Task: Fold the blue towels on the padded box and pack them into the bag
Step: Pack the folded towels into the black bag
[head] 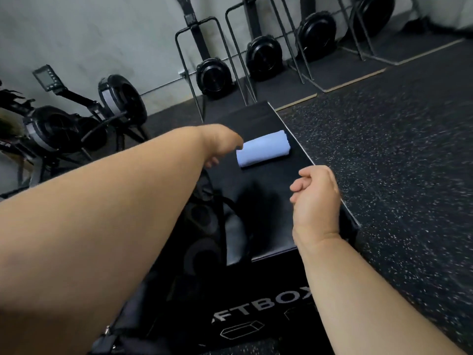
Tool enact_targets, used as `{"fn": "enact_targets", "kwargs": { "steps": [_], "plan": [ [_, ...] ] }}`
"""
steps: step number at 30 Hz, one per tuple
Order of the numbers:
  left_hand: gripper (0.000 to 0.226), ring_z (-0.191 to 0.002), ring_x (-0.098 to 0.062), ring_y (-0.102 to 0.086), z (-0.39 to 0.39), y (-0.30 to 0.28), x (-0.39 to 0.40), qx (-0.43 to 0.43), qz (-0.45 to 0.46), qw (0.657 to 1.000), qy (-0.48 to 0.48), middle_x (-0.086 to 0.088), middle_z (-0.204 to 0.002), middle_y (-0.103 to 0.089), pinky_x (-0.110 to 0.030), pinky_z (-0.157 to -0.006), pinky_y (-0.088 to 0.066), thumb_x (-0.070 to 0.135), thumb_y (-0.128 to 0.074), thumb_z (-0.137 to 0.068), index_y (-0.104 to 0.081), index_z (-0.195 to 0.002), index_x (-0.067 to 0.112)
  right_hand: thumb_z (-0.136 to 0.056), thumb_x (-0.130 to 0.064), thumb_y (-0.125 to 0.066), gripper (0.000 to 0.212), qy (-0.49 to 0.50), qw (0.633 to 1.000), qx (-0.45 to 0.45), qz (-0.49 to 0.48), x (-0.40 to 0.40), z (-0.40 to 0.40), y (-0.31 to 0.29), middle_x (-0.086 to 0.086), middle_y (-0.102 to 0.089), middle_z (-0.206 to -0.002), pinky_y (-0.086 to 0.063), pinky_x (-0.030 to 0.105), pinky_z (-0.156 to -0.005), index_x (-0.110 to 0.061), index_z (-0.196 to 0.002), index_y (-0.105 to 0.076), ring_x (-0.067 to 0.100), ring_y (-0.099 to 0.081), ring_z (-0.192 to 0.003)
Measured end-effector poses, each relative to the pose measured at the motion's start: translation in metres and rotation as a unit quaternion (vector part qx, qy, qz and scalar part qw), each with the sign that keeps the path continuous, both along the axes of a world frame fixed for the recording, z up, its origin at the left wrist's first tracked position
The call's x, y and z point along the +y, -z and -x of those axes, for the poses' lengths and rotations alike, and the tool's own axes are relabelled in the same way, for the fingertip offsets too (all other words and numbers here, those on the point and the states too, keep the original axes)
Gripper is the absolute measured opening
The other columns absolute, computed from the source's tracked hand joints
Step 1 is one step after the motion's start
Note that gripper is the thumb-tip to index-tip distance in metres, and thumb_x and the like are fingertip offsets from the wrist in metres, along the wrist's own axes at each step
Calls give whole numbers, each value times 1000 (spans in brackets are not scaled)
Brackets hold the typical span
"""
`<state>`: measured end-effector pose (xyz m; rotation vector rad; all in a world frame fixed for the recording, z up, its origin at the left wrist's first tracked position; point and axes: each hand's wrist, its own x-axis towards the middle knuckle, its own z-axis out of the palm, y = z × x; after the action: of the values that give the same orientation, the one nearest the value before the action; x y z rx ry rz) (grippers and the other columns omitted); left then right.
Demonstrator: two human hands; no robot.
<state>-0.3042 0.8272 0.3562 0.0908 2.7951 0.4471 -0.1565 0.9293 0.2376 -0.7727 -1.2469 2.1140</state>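
Risk sits mostly with the left hand [220, 144]: it reaches far across the padded box [258, 190] toward the blue towel [263, 149], and its fingers are tucked under the palm from this angle, so I cannot tell whether they are spread, curled or already touching cloth. They look to be right at the towel's near-left end. The towel lies folded or rolled into a short bundle near the far right edge of the box top. A one-handed grab at that end could let the folds fall open, and a push instead of a lift could slide the bundle over the right edge onto the speckled floor [396, 149].

The right hand [316, 196] hovers above the near right part of the box, fingers loosely curled and holding nothing. It is well apart from the towel, so it gives no support if the bundle starts to unroll.

The bag [204, 226], dark and slumped against the left side of the box, is hard to read against the black surface. I cannot see its opening, and a collapsed mouth could catch the towel and undo the fold on the way in.

Counted: one blue towel in sight, one padded box, one bag, two hands. Along the far wall, about five fan-wheel exercise machines [213, 73], though the frame cuts some off.
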Motion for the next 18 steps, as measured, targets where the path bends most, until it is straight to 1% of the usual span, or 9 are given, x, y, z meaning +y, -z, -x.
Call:
{"fn": "enact_targets", "kwargs": {
  "steps": [2, 4, 6, 7, 9, 13, 15, 16, 18],
  "plan": [
    [51, -65, -26, -47, 11, 21, 18, -17, 16, 1000, -12, -14, -97, -54, -32, -63, -43, 42, -54, -103, -54, -140, 6, -90, -23, -44, 19, 7, 1000, -4, 1, 11, 1, 4, -7, -59, -64, -41, 37, -71, -21, -85, -62, 22, -51, -73],
    [52, -97, -36, -62, 16, 37, 33, -29, -12, 999, -33, -19, -123, -60, -42, -85, -51, 39, -47, -109, -47, -150, 6, -85, -27, -43, 21, 8, 1000, -3, -2, 20, 3, 5, -8, -59, -62, -43, 37, -73, -21, -84, -62, 22, -52, -73],
    [56, -137, -41, -53, 27, 54, 45, -38, -45, 997, -59, -22, -152, -51, -47, -111, -44, 37, -44, -112, -42, -155, 1, -80, -31, -42, 23, 7, 1000, -5, -6, 27, 6, 6, -8, -59, -62, -43, 37, -72, -21, -83, -62, 22, -53, -72],
    [61, -142, -41, -48, 33, 64, 49, -51, -60, 993, -83, -22, -157, -47, -48, -117, -40, 41, -44, -112, -40, -156, -1, -79, -32, -43, 23, 4, 1000, -5, -4, 30, 7, 6, -7, -59, -62, -43, 36, -70, -20, -84, -62, 22, -53, -71],
    [72, -143, -40, -46, 35, 75, 54, -84, -86, 983, -140, -22, -159, -44, -48, -118, -38, 52, -43, -110, -34, -159, 0, -81, -32, -45, 22, -7, 1000, -5, 2, 35, 9, 8, -4, -59, -67, -42, 33, -67, -18, -86, -62, 18, -51, -67],
    [55, -141, -36, -49, 53, 91, 59, -56, -94, 990, -92, -17, -155, -50, -36, -112, -42, 37, -42, -113, -44, -154, 1, -95, -19, -49, 15, -26, 1000, -13, 7, 39, 9, 10, -3, -59, -70, -41, 31, -65, -16, -89, -62, 14, -49, -62],
    [36, -106, -31, -56, 55, 97, 62, -66, -74, 992, -83, -15, -119, -59, -21, -82, -47, 29, -47, -113, -58, -127, -2, -95, -17, -49, 14, -29, 999, -13, 11, 40, 10, 10, -4, -58, -68, -41, 31, -65, -16, -88, -61, 13, -48, -61],
    [28, -89, -28, -52, 50, 97, 65, -66, -69, 992, -85, -13, -98, -54, -24, -73, -44, 24, -49, -113, -58, -105, -1, -95, -17, -50, 13, -29, 999, -13, 13, 39, 11, 10, -4, -57, -68, -40, 31, -65, -15, -88, -61, 13, -48, -61],
    [19, -87, -26, -51, 52, 101, 67, -48, -65, 991, -105, -10, -83, -46, -30, -83, -39, 21, -51, -111, -53, -102, 4, -93, -21, -50, 14, -34, 999, -13, 7, 37, 11, 10, -3, -58, -68, -40, 31, -65, -14, -87, -61, 14, -49, -62]
  ]
}}
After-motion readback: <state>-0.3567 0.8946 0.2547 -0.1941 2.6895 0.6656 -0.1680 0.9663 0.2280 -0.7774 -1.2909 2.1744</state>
